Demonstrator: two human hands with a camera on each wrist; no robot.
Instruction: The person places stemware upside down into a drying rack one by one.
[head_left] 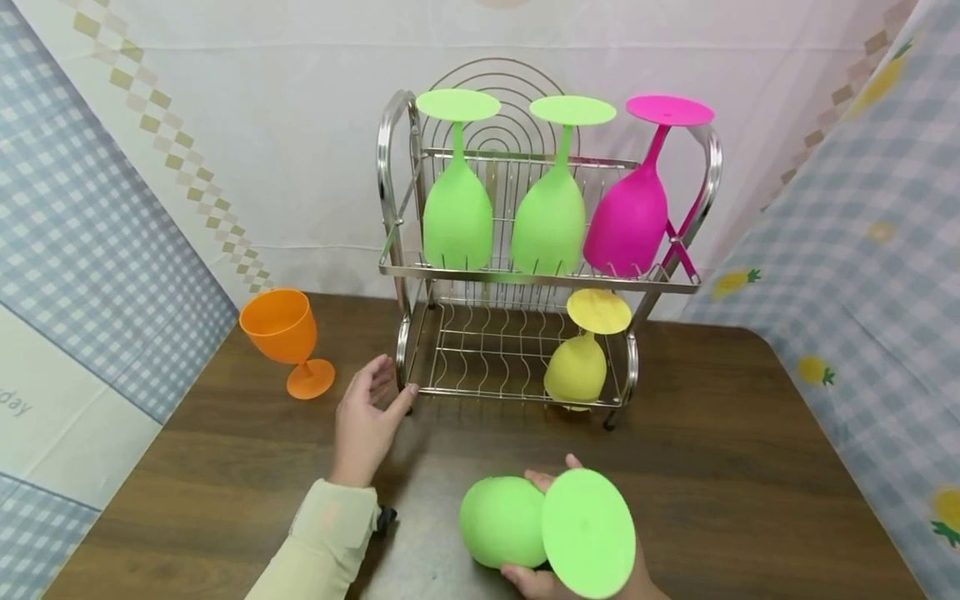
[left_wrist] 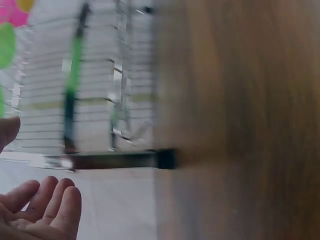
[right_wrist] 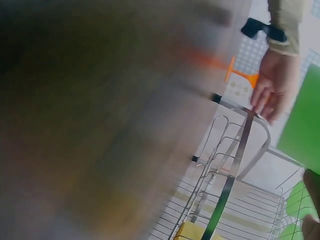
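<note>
A light green plastic goblet (head_left: 501,523) lies tilted in my right hand (head_left: 534,581), its round foot toward the head camera and the bowl pointing left. Fingers and thumb grip it around the stem end, partly hidden behind the foot. My left hand (head_left: 366,425) is at the lower left corner of the two-tier metal dish rack (head_left: 525,392), thumb tip right at the corner post and fingers loosely bent beside it. In the left wrist view, that hand's palm and fingers (left_wrist: 65,205) hold nothing.
On the rack's upper tier, two green goblets (head_left: 459,212) and a magenta goblet (head_left: 630,221) stand upside down. A yellow goblet (head_left: 577,367) is inverted at the lower tier's right end. An orange goblet (head_left: 281,329) stands upright on the wooden table (head_left: 225,467), left of the rack.
</note>
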